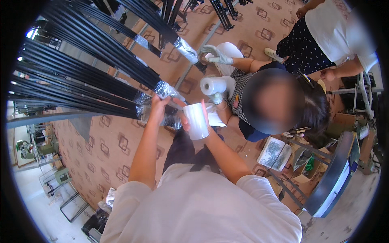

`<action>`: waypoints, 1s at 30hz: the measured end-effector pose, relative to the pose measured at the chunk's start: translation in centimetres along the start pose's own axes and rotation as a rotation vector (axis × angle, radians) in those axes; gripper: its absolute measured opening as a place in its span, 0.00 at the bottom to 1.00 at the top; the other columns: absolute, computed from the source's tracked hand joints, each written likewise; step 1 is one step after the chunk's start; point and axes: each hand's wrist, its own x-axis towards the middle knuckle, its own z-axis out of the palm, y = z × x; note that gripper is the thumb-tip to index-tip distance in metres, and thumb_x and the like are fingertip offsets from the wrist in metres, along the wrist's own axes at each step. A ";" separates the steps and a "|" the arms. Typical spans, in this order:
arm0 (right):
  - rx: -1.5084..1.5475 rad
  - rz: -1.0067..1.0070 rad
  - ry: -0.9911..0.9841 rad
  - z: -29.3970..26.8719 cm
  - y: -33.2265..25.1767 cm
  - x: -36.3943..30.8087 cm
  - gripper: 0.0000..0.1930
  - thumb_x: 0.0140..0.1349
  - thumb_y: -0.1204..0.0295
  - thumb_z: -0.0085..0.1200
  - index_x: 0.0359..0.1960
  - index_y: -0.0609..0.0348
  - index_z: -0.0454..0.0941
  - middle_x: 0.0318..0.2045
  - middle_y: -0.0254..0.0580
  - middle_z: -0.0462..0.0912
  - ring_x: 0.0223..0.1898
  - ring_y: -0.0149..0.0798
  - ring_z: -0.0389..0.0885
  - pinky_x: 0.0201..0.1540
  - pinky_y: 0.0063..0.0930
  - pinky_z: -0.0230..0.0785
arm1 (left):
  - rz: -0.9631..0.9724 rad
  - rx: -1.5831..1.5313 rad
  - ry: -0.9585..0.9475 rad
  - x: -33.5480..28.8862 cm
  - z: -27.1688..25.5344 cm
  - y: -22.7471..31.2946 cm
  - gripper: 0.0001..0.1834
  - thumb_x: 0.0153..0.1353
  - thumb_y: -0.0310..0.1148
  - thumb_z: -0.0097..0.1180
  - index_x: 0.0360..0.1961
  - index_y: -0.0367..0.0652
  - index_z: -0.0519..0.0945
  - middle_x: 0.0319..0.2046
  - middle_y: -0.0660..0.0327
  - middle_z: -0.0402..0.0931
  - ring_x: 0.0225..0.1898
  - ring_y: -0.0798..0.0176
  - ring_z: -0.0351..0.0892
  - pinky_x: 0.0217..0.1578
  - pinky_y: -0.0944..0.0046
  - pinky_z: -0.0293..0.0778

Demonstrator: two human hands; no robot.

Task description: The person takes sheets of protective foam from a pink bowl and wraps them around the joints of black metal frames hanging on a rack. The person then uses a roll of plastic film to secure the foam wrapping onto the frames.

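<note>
My right hand (206, 120) is wrapped around a roll of clear stretch film (196, 123), held upright in front of me. Just left of it, my left hand (159, 104) closes on the wrapped end of a bundle of long black tubes (117, 56). Shiny plastic film (165, 89) covers that end, and the fingers of my left hand are partly hidden there. Another film-wrapped bundle end (146, 113) lies right beside the hand. Across from me, a co-worker's gloved hand (217, 98) holds a second roll of film (213, 85); their other gloved hand (219, 55) is raised with bent fingers.
More black tube bundles (73, 93) rest on a metal rail (60, 118) at left. Another person in a dotted skirt (304, 46) stands at the far right. A dark-topped bench (330, 178) and a box (274, 154) are at right. Patterned floor (101, 162) lies below.
</note>
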 end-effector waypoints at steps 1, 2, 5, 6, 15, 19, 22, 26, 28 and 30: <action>0.013 -0.045 0.017 -0.8 -0.2 0.0 0.45 0.50 0.34 0.26 0.60 0.58 0.47 0.25 0.54 0.74 0.20 0.45 0.74 0.23 0.28 0.68 | 0.002 -0.041 -0.006 0.1 0.1 -0.1 0.20 0.48 0.20 0.50 0.45 0.42 0.66 0.39 0.63 0.69 0.41 0.65 0.69 0.45 0.65 0.63; 0.027 -0.090 0.033 -1.6 -0.3 -0.1 0.44 0.52 0.35 0.26 0.60 0.59 0.48 0.26 0.54 0.74 0.21 0.45 0.74 0.24 0.28 0.68 | 0.004 -0.082 -0.012 0.2 0.0 -0.2 0.20 0.48 0.20 0.50 0.45 0.42 0.66 0.39 0.63 0.70 0.41 0.65 0.69 0.45 0.65 0.62; 0.042 -0.223 0.484 -1.3 0.2 0.2 0.41 0.53 0.37 0.27 0.57 0.60 0.53 0.29 0.53 0.74 0.23 0.44 0.75 0.26 0.29 0.69 | -0.066 -0.160 -0.009 0.7 -1.1 -1.2 0.21 0.48 0.20 0.50 0.46 0.42 0.65 0.41 0.62 0.68 0.45 0.63 0.66 0.48 0.60 0.60; 0.057 -0.214 0.401 -3.0 0.3 -0.1 0.39 0.53 0.38 0.29 0.56 0.59 0.57 0.31 0.52 0.74 0.24 0.43 0.76 0.27 0.30 0.70 | -0.094 -0.198 0.014 0.5 -0.8 -1.0 0.21 0.48 0.21 0.50 0.46 0.42 0.65 0.42 0.61 0.68 0.46 0.63 0.66 0.49 0.59 0.59; -0.012 -0.140 -0.116 -0.3 -5.8 7.9 0.38 0.55 0.40 0.27 0.59 0.55 0.51 0.33 0.61 0.74 0.21 0.45 0.77 0.23 0.29 0.71 | -0.088 -0.140 -0.004 0.1 0.0 -0.7 0.25 0.49 0.22 0.49 0.51 0.44 0.62 0.48 0.60 0.65 0.50 0.61 0.64 0.51 0.56 0.59; -0.321 0.125 -0.062 3.4 -3.7 5.6 0.48 0.47 0.35 0.37 0.62 0.55 0.40 0.30 0.61 0.74 0.19 0.43 0.77 0.22 0.27 0.70 | -0.152 -0.089 -0.052 -0.6 -1.5 -0.9 0.23 0.58 0.40 0.45 0.52 0.42 0.61 0.50 0.57 0.63 0.52 0.61 0.63 0.52 0.60 0.61; -0.367 0.203 0.154 3.1 -0.7 1.2 0.52 0.41 0.34 0.42 0.61 0.60 0.43 0.27 0.52 0.75 0.23 0.40 0.76 0.26 0.26 0.70 | 0.026 -0.036 -0.053 -1.1 0.0 0.2 0.30 0.60 0.41 0.42 0.58 0.39 0.51 0.53 0.54 0.59 0.55 0.60 0.59 0.55 0.58 0.56; -0.276 -0.005 0.157 -2.7 0.7 0.0 0.50 0.45 0.34 0.39 0.59 0.64 0.47 0.37 0.52 0.73 0.37 0.42 0.75 0.39 0.29 0.68 | -0.093 -0.391 0.022 -1.4 -1.7 -1.2 0.27 0.59 0.46 0.39 0.56 0.42 0.57 0.55 0.60 0.59 0.56 0.62 0.57 0.55 0.60 0.51; -0.059 -0.110 0.225 -3.6 0.3 0.4 0.43 0.52 0.39 0.36 0.58 0.65 0.50 0.45 0.54 0.69 0.44 0.46 0.72 0.45 0.34 0.66 | -0.222 -0.694 0.082 -0.7 -2.8 -2.7 0.32 0.59 0.56 0.29 0.55 0.41 0.59 0.54 0.58 0.60 0.55 0.60 0.57 0.56 0.56 0.49; 0.105 -0.189 0.206 -5.1 -0.5 1.0 0.38 0.57 0.44 0.34 0.55 0.69 0.53 0.55 0.58 0.59 0.51 0.49 0.67 0.52 0.36 0.62 | -0.280 -0.854 0.096 -0.3 -3.5 -4.3 0.32 0.59 0.56 0.29 0.54 0.41 0.60 0.53 0.58 0.61 0.55 0.61 0.57 0.56 0.56 0.48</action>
